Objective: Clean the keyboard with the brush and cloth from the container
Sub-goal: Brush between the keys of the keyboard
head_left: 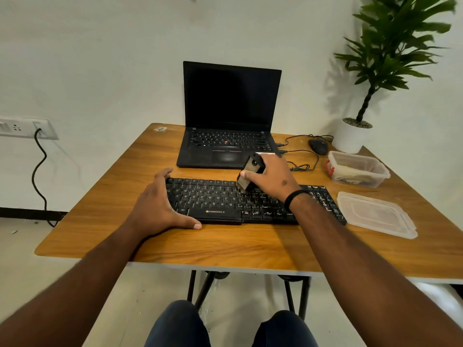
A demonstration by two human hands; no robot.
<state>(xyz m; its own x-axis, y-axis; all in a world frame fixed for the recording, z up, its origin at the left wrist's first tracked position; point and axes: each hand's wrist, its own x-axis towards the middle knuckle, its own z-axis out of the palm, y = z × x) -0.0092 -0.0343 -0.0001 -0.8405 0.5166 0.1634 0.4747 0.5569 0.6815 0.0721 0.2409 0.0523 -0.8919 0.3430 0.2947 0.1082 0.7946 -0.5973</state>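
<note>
Right hand (271, 177) is gripping the brush (249, 175), bristles touching the keyboard (225, 205) at frame centre. Left hand (160, 204) is lying flat with relaxed fingers, bracing the keyboard's left end. Container (358, 169) is sitting right of centre.

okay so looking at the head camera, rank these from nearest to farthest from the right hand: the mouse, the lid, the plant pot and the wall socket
From the right hand, holding the brush over the keyboard:
1. Mouse, just behind it to the right.
2. Lid, on the table's right side.
3. Plant pot, back right corner; close to the lid in rank, slightly farther.
4. Wall socket, far left.
</note>
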